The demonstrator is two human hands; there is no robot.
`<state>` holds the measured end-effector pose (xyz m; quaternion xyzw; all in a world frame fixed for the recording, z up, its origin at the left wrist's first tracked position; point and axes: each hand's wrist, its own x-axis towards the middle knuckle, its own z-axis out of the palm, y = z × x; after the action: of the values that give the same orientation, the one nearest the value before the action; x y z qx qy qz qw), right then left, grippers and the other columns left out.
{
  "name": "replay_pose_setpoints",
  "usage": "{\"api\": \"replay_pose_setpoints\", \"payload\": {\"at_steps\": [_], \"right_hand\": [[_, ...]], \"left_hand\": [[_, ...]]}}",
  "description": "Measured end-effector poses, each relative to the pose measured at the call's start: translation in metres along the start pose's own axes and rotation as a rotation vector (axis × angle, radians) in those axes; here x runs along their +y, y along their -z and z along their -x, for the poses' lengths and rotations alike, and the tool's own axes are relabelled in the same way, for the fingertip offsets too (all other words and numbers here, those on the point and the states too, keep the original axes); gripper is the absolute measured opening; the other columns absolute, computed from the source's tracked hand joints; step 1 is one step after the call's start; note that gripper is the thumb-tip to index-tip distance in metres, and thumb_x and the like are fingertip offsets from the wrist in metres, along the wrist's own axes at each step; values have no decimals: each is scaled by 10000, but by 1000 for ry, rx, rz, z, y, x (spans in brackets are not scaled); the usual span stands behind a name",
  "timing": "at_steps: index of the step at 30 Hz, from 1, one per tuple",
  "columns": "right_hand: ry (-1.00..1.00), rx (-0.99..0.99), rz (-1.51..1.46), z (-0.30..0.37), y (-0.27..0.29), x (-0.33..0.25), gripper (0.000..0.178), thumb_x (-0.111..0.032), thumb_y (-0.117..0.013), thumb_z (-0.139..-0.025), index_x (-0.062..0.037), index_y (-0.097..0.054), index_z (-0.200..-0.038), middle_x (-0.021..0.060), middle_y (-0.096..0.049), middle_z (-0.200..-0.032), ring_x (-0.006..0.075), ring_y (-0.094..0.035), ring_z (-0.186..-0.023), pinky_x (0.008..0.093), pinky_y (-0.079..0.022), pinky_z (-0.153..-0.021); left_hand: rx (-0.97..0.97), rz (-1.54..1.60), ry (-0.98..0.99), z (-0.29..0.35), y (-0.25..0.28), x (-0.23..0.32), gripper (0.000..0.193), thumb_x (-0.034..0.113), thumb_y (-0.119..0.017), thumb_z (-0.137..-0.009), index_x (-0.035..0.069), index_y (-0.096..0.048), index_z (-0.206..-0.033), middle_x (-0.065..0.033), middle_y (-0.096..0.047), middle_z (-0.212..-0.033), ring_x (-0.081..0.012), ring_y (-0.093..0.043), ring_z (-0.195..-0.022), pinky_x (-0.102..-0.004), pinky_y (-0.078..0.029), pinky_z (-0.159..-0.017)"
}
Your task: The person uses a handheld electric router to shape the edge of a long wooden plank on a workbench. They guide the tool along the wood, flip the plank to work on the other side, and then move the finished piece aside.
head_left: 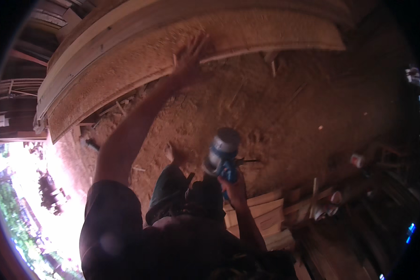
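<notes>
My left hand [191, 53] reaches far forward with its fingers spread, at the near edge of a long plank [266, 30] strewn with sawdust. Blur hides whether it touches the wood or only hovers over it. My right hand [234, 185] is closed round the blue grip of a handheld power tool [225, 144], held close in front of my body. The tool has a grey, rounded cylindrical end that points forward and a thin dark piece sticking out to the right. Its exact kind is blurred.
Sawdust and wood scraps cover the brown ground [284, 107]. My bare foot [171, 153] shows below. Sawn boards [261, 214] lie at the lower right, beside dim clutter. A small dark object [92, 144] lies at left, near the bright outdoor opening.
</notes>
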<state>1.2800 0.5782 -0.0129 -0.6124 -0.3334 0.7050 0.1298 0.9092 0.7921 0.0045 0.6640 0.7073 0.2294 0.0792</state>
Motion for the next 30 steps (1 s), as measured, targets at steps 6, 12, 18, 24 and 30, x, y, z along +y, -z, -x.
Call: {"api": "replay_pose_setpoints", "payload": {"at_steps": [6, 12, 18, 24, 30], "right_hand": [[198, -136, 259, 97, -102, -79, 380, -175, -844, -867, -42, -659, -1170, -1, -646, -834, 96, -609, -678, 275, -512, -605], [519, -346, 128, 150, -230, -164, 456, -114, -829, -876, 9, -625, -1265, 29, -654, -799, 118, -624, -667, 296, -533, -604], [1035, -597, -80, 156, -339, -281, 560, -59, -816, -867, 43, -556, -1353, 80, -672, -782, 130, -594, -597, 328, -524, -563], [1216, -855, -284, 150, -395, -382, 564, -169, -724, -971, -14, -458, -1444, 5, -531, -709, 114, -488, -539, 302, -457, -552], [1019, -804, 72, 87, -384, -422, 297, -93, -725, -958, -20, -611, -1223, -9, -548, -728, 80, -485, -548, 291, -451, -531]], "left_hand": [[574, 831, 598, 206, 88, -68, 392, 74, -534, -1038, 69, -573, -1428, -127, -637, -1410, -254, -619, -1291, -373, -490, -1073], [35, 850, 703, 451, 50, -110, 775, 22, -766, -823, 101, -473, -1536, -136, -669, -1338, -229, -665, -1117, -390, -568, -921], [-422, 1120, -63, 298, 112, 16, 982, 309, -871, -817, 93, -341, -1615, -228, -500, -1544, -313, -462, -1426, -454, -424, -1146], [-424, 877, 173, 271, 98, -36, 420, 449, -792, -882, 105, -773, -1123, -146, -767, -931, -235, -717, -825, -441, -549, -762], [-45, 343, 1133, 436, 106, -185, 224, 332, -690, -886, 202, -776, -1046, -115, -766, -1035, -333, -725, -1011, -473, -568, -838]]}}
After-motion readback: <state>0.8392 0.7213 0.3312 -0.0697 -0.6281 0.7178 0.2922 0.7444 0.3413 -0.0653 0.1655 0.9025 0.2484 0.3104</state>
